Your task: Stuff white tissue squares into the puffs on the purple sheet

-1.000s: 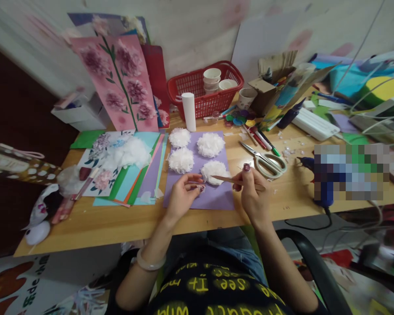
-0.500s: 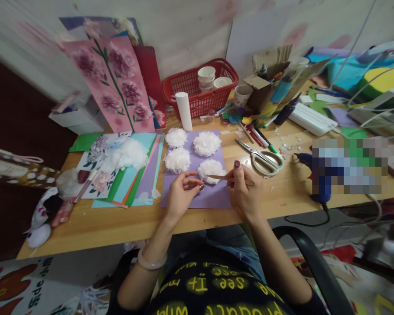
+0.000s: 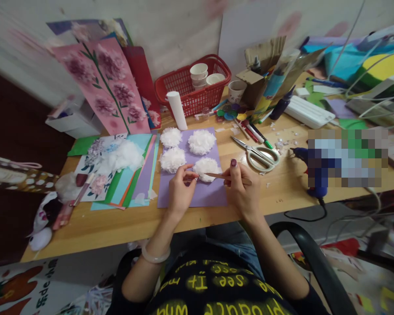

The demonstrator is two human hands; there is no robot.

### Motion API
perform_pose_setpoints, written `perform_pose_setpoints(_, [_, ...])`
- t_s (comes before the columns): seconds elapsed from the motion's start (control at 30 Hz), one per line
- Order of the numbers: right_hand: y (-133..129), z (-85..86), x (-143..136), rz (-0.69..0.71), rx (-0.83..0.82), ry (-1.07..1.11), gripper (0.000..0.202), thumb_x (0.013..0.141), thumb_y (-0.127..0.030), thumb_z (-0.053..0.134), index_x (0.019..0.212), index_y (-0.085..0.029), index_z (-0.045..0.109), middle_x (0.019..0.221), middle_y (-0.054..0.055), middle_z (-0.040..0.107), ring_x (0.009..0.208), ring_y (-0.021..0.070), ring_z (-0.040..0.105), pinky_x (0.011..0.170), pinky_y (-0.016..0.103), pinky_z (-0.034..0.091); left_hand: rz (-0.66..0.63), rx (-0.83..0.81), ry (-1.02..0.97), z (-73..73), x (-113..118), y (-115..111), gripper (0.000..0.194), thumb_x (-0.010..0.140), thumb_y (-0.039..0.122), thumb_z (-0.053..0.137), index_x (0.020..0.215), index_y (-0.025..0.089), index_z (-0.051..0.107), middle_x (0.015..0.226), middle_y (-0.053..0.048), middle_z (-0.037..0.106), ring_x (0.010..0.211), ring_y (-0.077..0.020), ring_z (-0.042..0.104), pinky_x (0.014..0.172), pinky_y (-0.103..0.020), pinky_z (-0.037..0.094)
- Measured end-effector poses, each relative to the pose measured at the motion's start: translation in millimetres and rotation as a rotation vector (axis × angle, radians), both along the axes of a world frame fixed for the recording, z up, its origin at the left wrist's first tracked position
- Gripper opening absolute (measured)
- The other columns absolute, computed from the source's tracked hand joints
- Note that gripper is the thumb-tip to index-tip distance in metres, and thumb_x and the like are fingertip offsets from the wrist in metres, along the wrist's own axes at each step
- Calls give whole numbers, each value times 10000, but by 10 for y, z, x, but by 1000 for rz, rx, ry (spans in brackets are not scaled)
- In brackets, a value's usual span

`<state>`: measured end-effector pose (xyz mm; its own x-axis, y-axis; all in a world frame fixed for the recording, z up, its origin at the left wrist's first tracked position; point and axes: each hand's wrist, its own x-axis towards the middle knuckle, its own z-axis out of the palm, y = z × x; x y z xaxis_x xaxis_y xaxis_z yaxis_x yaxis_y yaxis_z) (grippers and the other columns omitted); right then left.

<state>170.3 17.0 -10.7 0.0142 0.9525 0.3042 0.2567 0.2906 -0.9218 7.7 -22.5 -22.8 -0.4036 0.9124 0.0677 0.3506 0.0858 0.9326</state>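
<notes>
Four-sided purple paper (image 3: 203, 200) lies on the table in front of me, with several white ruffled flowers on it. My right hand (image 3: 244, 190) grips a slim brown pointed stick (image 3: 213, 175), thumb on top. The stick's tip lies over the front right flower (image 3: 206, 166). On the left side of that flower is my left hand (image 3: 183, 188), its thumb and forefinger pinched together at the flower's edge. Whatever is between those fingertips is too small to make out. The front left flower (image 3: 172, 159) is just behind my left hand.
Scissors (image 3: 262, 158), pens (image 3: 254, 133) and a blue glue gun (image 3: 315, 168) lie to the right. Behind stand a white roll (image 3: 176, 111) and a red basket (image 3: 193, 98) with paper cups. Coloured sheets (image 3: 144, 186) with white fluff (image 3: 126, 157) are at left.
My left thumb has moved up and in toward the forefinger, closing the gap between them. The right hand keeps the stick at the same flower. The whole view has shifted slightly.
</notes>
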Motion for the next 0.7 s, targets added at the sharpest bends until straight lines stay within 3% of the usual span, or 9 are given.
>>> perform_pose_setpoints(0.2, [-92,125,32,29,64,-22,479,1023,-420,420,626,-202,577,496,-26,559,445,94,537,490,238,399,4,30,30,-8,1,27,363,792,13,638,1110,187,612,858,-20,756,803,-157,705,750,-271,519])
perform_pose_setpoints(0.33, [-123,96,-35,83,97,-111,472,1033,-404,390,640,-208,564,505,-20,560,460,103,545,500,243,394,6,41,32,-10,-1,30,338,801,36,647,1102,188,618,855,-22,761,807,-164,709,769,-284,530])
perform_pose_setpoints(0.7, [-120,38,-114,37,207,-323,451,1028,-370,394,621,-211,508,516,-6,556,472,112,507,531,263,328,-27,80,-84,-28,-10,29,320,822,-3,601,1085,178,612,940,-55,752,883,-166,735,838,-305,583])
